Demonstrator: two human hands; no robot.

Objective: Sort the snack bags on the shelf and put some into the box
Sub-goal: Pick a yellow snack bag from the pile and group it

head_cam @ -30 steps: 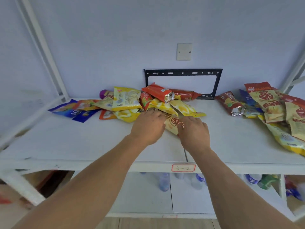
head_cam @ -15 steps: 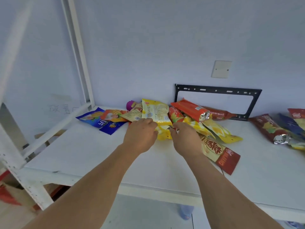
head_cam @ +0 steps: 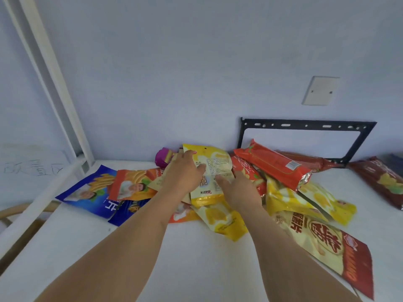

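A heap of snack bags lies at the back of the white shelf (head_cam: 196,271). On top sits a yellow-and-white bag (head_cam: 210,171), printed side up. My left hand (head_cam: 182,175) lies over its left edge with the fingers stretched out and the thumb across the print. My right hand (head_cam: 237,190) touches its lower right corner with straight fingers. Around it lie a long red pack (head_cam: 272,165), yellow bags (head_cam: 222,220), an orange fries bag (head_cam: 133,186) and a blue bag (head_cam: 87,192). No box is in view.
A cream-and-red bag (head_cam: 322,240) lies near the front right. A dark red bag (head_cam: 379,179) is at the far right. A purple item (head_cam: 163,158) sits against the wall, with a black bracket (head_cam: 305,125) behind. The white shelf post (head_cam: 50,73) rises at the left.
The view has moved closer and to the left. Both hands have reached further back from the heap's front edge onto the yellow-and-white bag on top.
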